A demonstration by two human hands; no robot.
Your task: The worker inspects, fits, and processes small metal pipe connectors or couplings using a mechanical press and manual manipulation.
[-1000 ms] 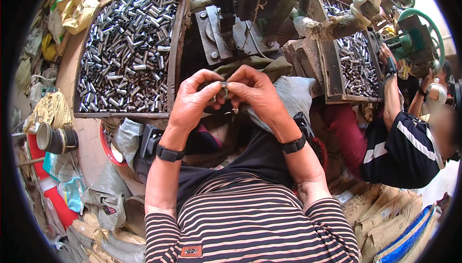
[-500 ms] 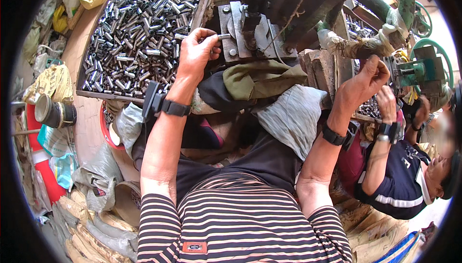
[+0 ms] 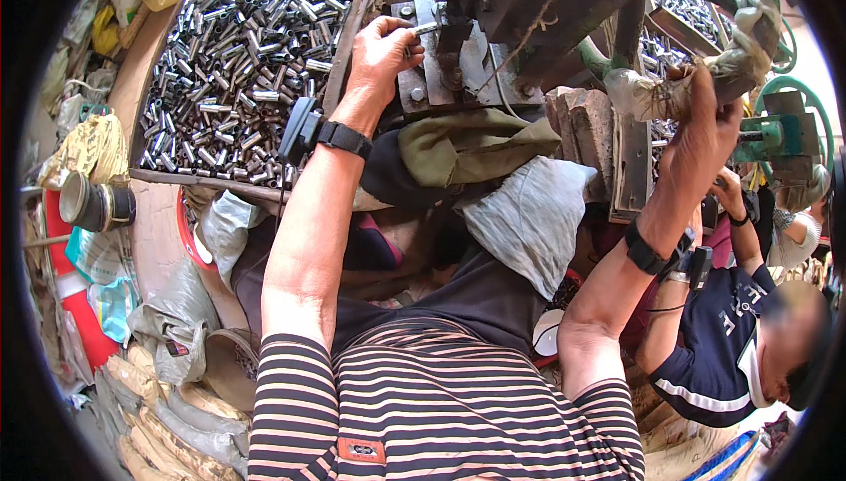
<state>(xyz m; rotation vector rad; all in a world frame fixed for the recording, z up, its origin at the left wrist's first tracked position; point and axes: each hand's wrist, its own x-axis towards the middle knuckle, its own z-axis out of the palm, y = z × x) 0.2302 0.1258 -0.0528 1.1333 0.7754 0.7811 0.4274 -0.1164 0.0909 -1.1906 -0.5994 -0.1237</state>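
Observation:
My left hand pinches a short metal tube between thumb and fingertips. The tube's far end is at the upright tooling of a dark hand press, above its bolted steel base plate. I cannot tell whether the tube is seated there. At the right, my right hand is closed at the press lever's wrapped handle, and its fingers are partly hidden. Left of my left hand, a shallow wooden tray is heaped with loose metal tubes.
An olive cloth and a grey cloth hang below the press. Worn wooden blocks stand to its right. Close by on the right, a co-worker in a dark shirt sits near a green press. Sacks lie at lower left.
My left hand has moved forward and slightly right, bringing the tube to the press tooling. My right hand has moved forward and right at the lever handle, which has shifted right.

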